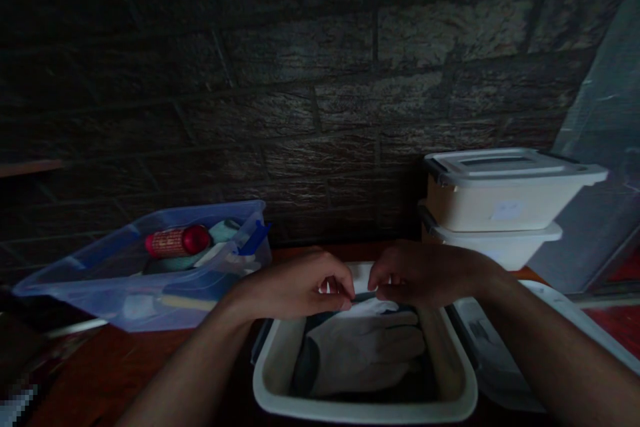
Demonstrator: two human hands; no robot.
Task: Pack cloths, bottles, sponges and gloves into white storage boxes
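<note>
A white plastic box [365,410] stands open in front of me. Inside lies a pale work glove [370,353] with a dark cuff, its fingers toward the right. Behind it, at the box's far end, is another glove [375,307], white with a dark edge and mostly covered by my hands. My left hand [305,283] is closed, thumb and fingers pinched at that glove's edge. Facing it, my right hand [417,273] is also closed in a pinch at the same edge. The fingertips' exact hold is dim and partly hidden.
A clear bluish bin [90,290] on the left holds a red bottle [177,241], cloths and a brush-like item. Two lidded boxes [500,203] are stacked at the back right. A loose white lid [490,347] lies beneath my right forearm. A dark brick wall [320,100] rises behind.
</note>
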